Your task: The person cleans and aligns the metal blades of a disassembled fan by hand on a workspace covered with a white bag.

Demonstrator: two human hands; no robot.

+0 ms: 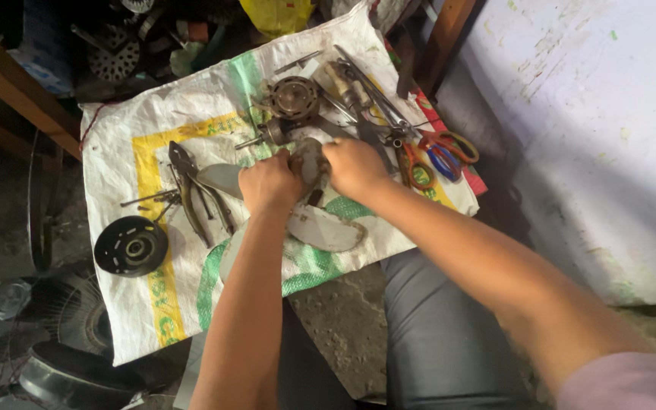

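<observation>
Gripping: both hands close on a small grey metal part (309,161) above the middle of the sack (123,152)
Left hand (269,184): fingers curled tight around the left side of the part, knuckles up
Right hand (354,167): fingers wrapped over the right side of the part, thumb side toward the left hand; the two hands nearly touch
Part: mostly hidden between the hands, only a rounded grey top shows; what it joins to below cannot be told
Fan blade (326,228): pale grey blades spread out under and around the hands, one lobe toward the person, one pointing left
Sack: white woven, yellow and green print, spread flat on the floor as a work mat
Pliers (188,186): lying on the sack left of the left hand, handles toward the person
Black disc (130,246): round, with a centre hole, at the sack's left edge, well apart from the hands
Motor core (293,97): round dark metal piece beyond the hands, near the sack's far edge
Scissors (438,152): red and orange handles, just right of the right hand, among long metal tools
Legs (434,334): grey trousers under the right forearm
Wall (594,114): pale, on the right
</observation>
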